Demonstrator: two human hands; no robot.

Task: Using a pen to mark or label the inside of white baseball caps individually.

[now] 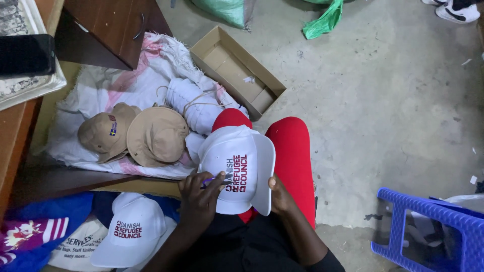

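Observation:
A white cap (pixel 237 168) with dark and red lettering lies on my lap, above my red trousers (pixel 292 151). My left hand (pixel 199 196) rests on the cap's near left edge and pinches a small purple object (pixel 208 180) against it. My right hand (pixel 279 194) holds the cap's brim at the near right edge. A second white cap (pixel 132 234) with the same lettering lies at my lower left.
Two tan hats (pixel 136 133) and a tied bundle of white caps (pixel 194 103) lie on a white sack (pixel 121 85). An open cardboard box (pixel 237 70) sits on the concrete floor. A blue plastic stool (pixel 433 226) stands at lower right, a wooden desk (pixel 108 27) at upper left.

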